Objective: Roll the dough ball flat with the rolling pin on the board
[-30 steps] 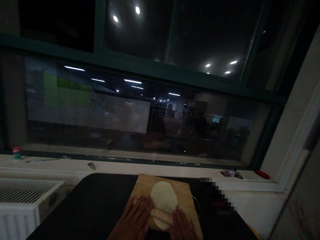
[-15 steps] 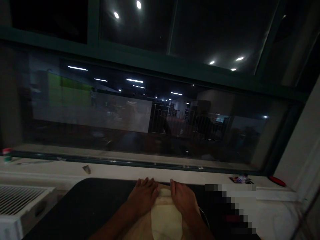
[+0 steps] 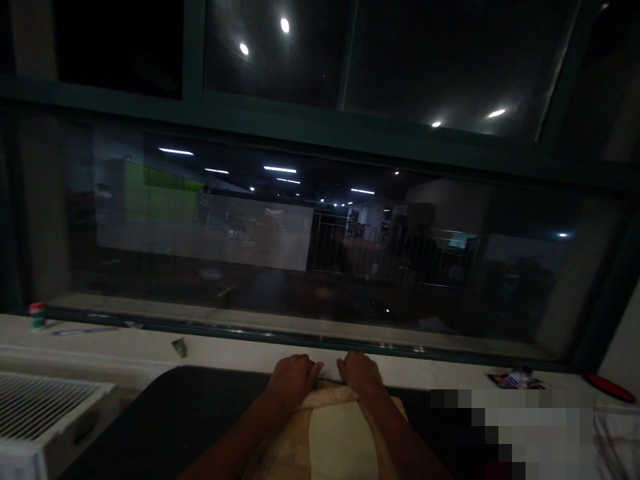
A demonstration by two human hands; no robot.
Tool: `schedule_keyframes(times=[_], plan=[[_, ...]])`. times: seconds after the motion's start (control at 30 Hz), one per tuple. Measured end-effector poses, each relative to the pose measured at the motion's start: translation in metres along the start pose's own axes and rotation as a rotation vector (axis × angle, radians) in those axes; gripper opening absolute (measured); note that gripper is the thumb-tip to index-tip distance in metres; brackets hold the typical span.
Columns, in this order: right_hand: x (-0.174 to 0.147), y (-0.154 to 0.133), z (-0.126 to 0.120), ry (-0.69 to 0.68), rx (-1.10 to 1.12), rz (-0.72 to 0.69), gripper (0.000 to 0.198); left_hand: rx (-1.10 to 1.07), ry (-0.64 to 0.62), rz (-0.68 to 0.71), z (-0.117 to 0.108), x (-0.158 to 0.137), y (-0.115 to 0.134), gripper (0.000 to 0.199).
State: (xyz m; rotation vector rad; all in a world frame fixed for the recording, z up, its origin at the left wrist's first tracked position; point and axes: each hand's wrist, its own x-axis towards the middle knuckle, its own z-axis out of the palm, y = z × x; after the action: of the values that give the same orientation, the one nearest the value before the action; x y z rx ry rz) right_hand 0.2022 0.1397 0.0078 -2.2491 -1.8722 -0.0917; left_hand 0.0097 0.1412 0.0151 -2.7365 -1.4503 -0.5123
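A long pale cream sheet, which looks like rolled dough [image 3: 343, 440], lies on a light wooden board [image 3: 285, 447] in front of me. Across its far end runs a pale rod-like piece [image 3: 327, 399], perhaps a rolling pin, by my wrists. My left hand [image 3: 296, 375] is at the board's far left corner, fingers curled under and thumb pointing inward. Beside it, with a small gap, my right hand [image 3: 359, 372] is curled the same way at the far right. What lies under the fingers is hidden. Both forearms reach over the board.
The board rests on a dark tabletop [image 3: 190, 427] against a white windowsill [image 3: 235, 350]. On the sill are a red-capped container [image 3: 37, 315], a small crumpled packet [image 3: 180, 347], a colourful wrapper [image 3: 517, 379] and a red flat object [image 3: 610, 388]. A white radiator [image 3: 65, 400] stands left.
Both hands have slid forward toward the sill, and their flat, stretched fingers have curled in. The rod-like piece now shows nearer the wrists. The view has shifted slightly.
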Motion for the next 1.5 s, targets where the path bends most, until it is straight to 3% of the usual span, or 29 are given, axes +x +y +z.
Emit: schedule_keyframes(times=[0.2,0.43,0.77,0.93,1.13,1.5], plan=[[-0.030,0.005,-0.006,0.014,-0.039,-0.048,0.038,-0.007,-0.009,-0.010,0.007,-0.018,0.007,0.048],[-0.090,0.009,-0.017,0.096,-0.091,-0.010,0.048,-0.002,0.012,-0.036,0.008,-0.050,0.030,0.051],[-0.184,0.022,-0.003,0.223,-0.029,-0.103,0.052,-0.052,0.063,0.130,-0.002,-0.121,0.047,0.051],[-0.219,0.020,-0.021,0.239,0.056,-0.138,0.049,-0.083,0.060,0.194,-0.010,-0.146,0.044,0.050],[-0.236,0.012,-0.041,0.265,0.055,-0.107,0.038,-0.163,0.045,0.218,-0.020,-0.172,0.040,0.046],[-0.241,0.005,-0.017,0.282,-0.079,-0.042,0.040,-0.194,0.101,0.247,-0.026,-0.181,0.032,0.045]])
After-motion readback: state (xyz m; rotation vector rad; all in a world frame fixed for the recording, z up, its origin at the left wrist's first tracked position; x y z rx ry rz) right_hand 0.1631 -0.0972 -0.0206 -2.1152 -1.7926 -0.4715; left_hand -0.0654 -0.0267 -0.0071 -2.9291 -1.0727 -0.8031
